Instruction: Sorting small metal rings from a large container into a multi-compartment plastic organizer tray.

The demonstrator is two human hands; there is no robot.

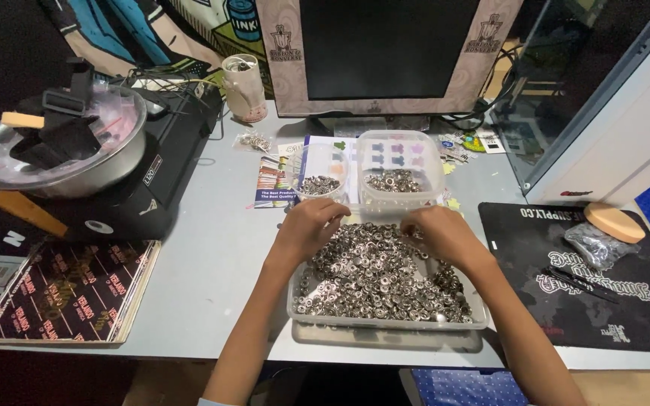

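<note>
Metal rings [381, 282], small and silvery, fill a clear plastic tray [475, 319] on the grey table [220, 256]; the left hand [311, 225] and right hand [436, 231] rest on the heap's far edge, fingers curled down among them, grip hidden. Just beyond stand a clear square tub [399, 169] and a round cup [319, 184], both holding rings.

Two bare hands, left hand [311, 225] and right hand [438, 233], over one shallow clear plastic tray [385, 322] heaped with small silver metal rings [378, 282], too many to count. Behind it two smaller clear plastic containers, one round tub [319, 177] and one square box [400, 167], each part-filled with the same rings. Also one steel bowl [62, 154], one monitor [389, 53], one black desk mat [588, 278], one round tan pad [615, 222].
</note>
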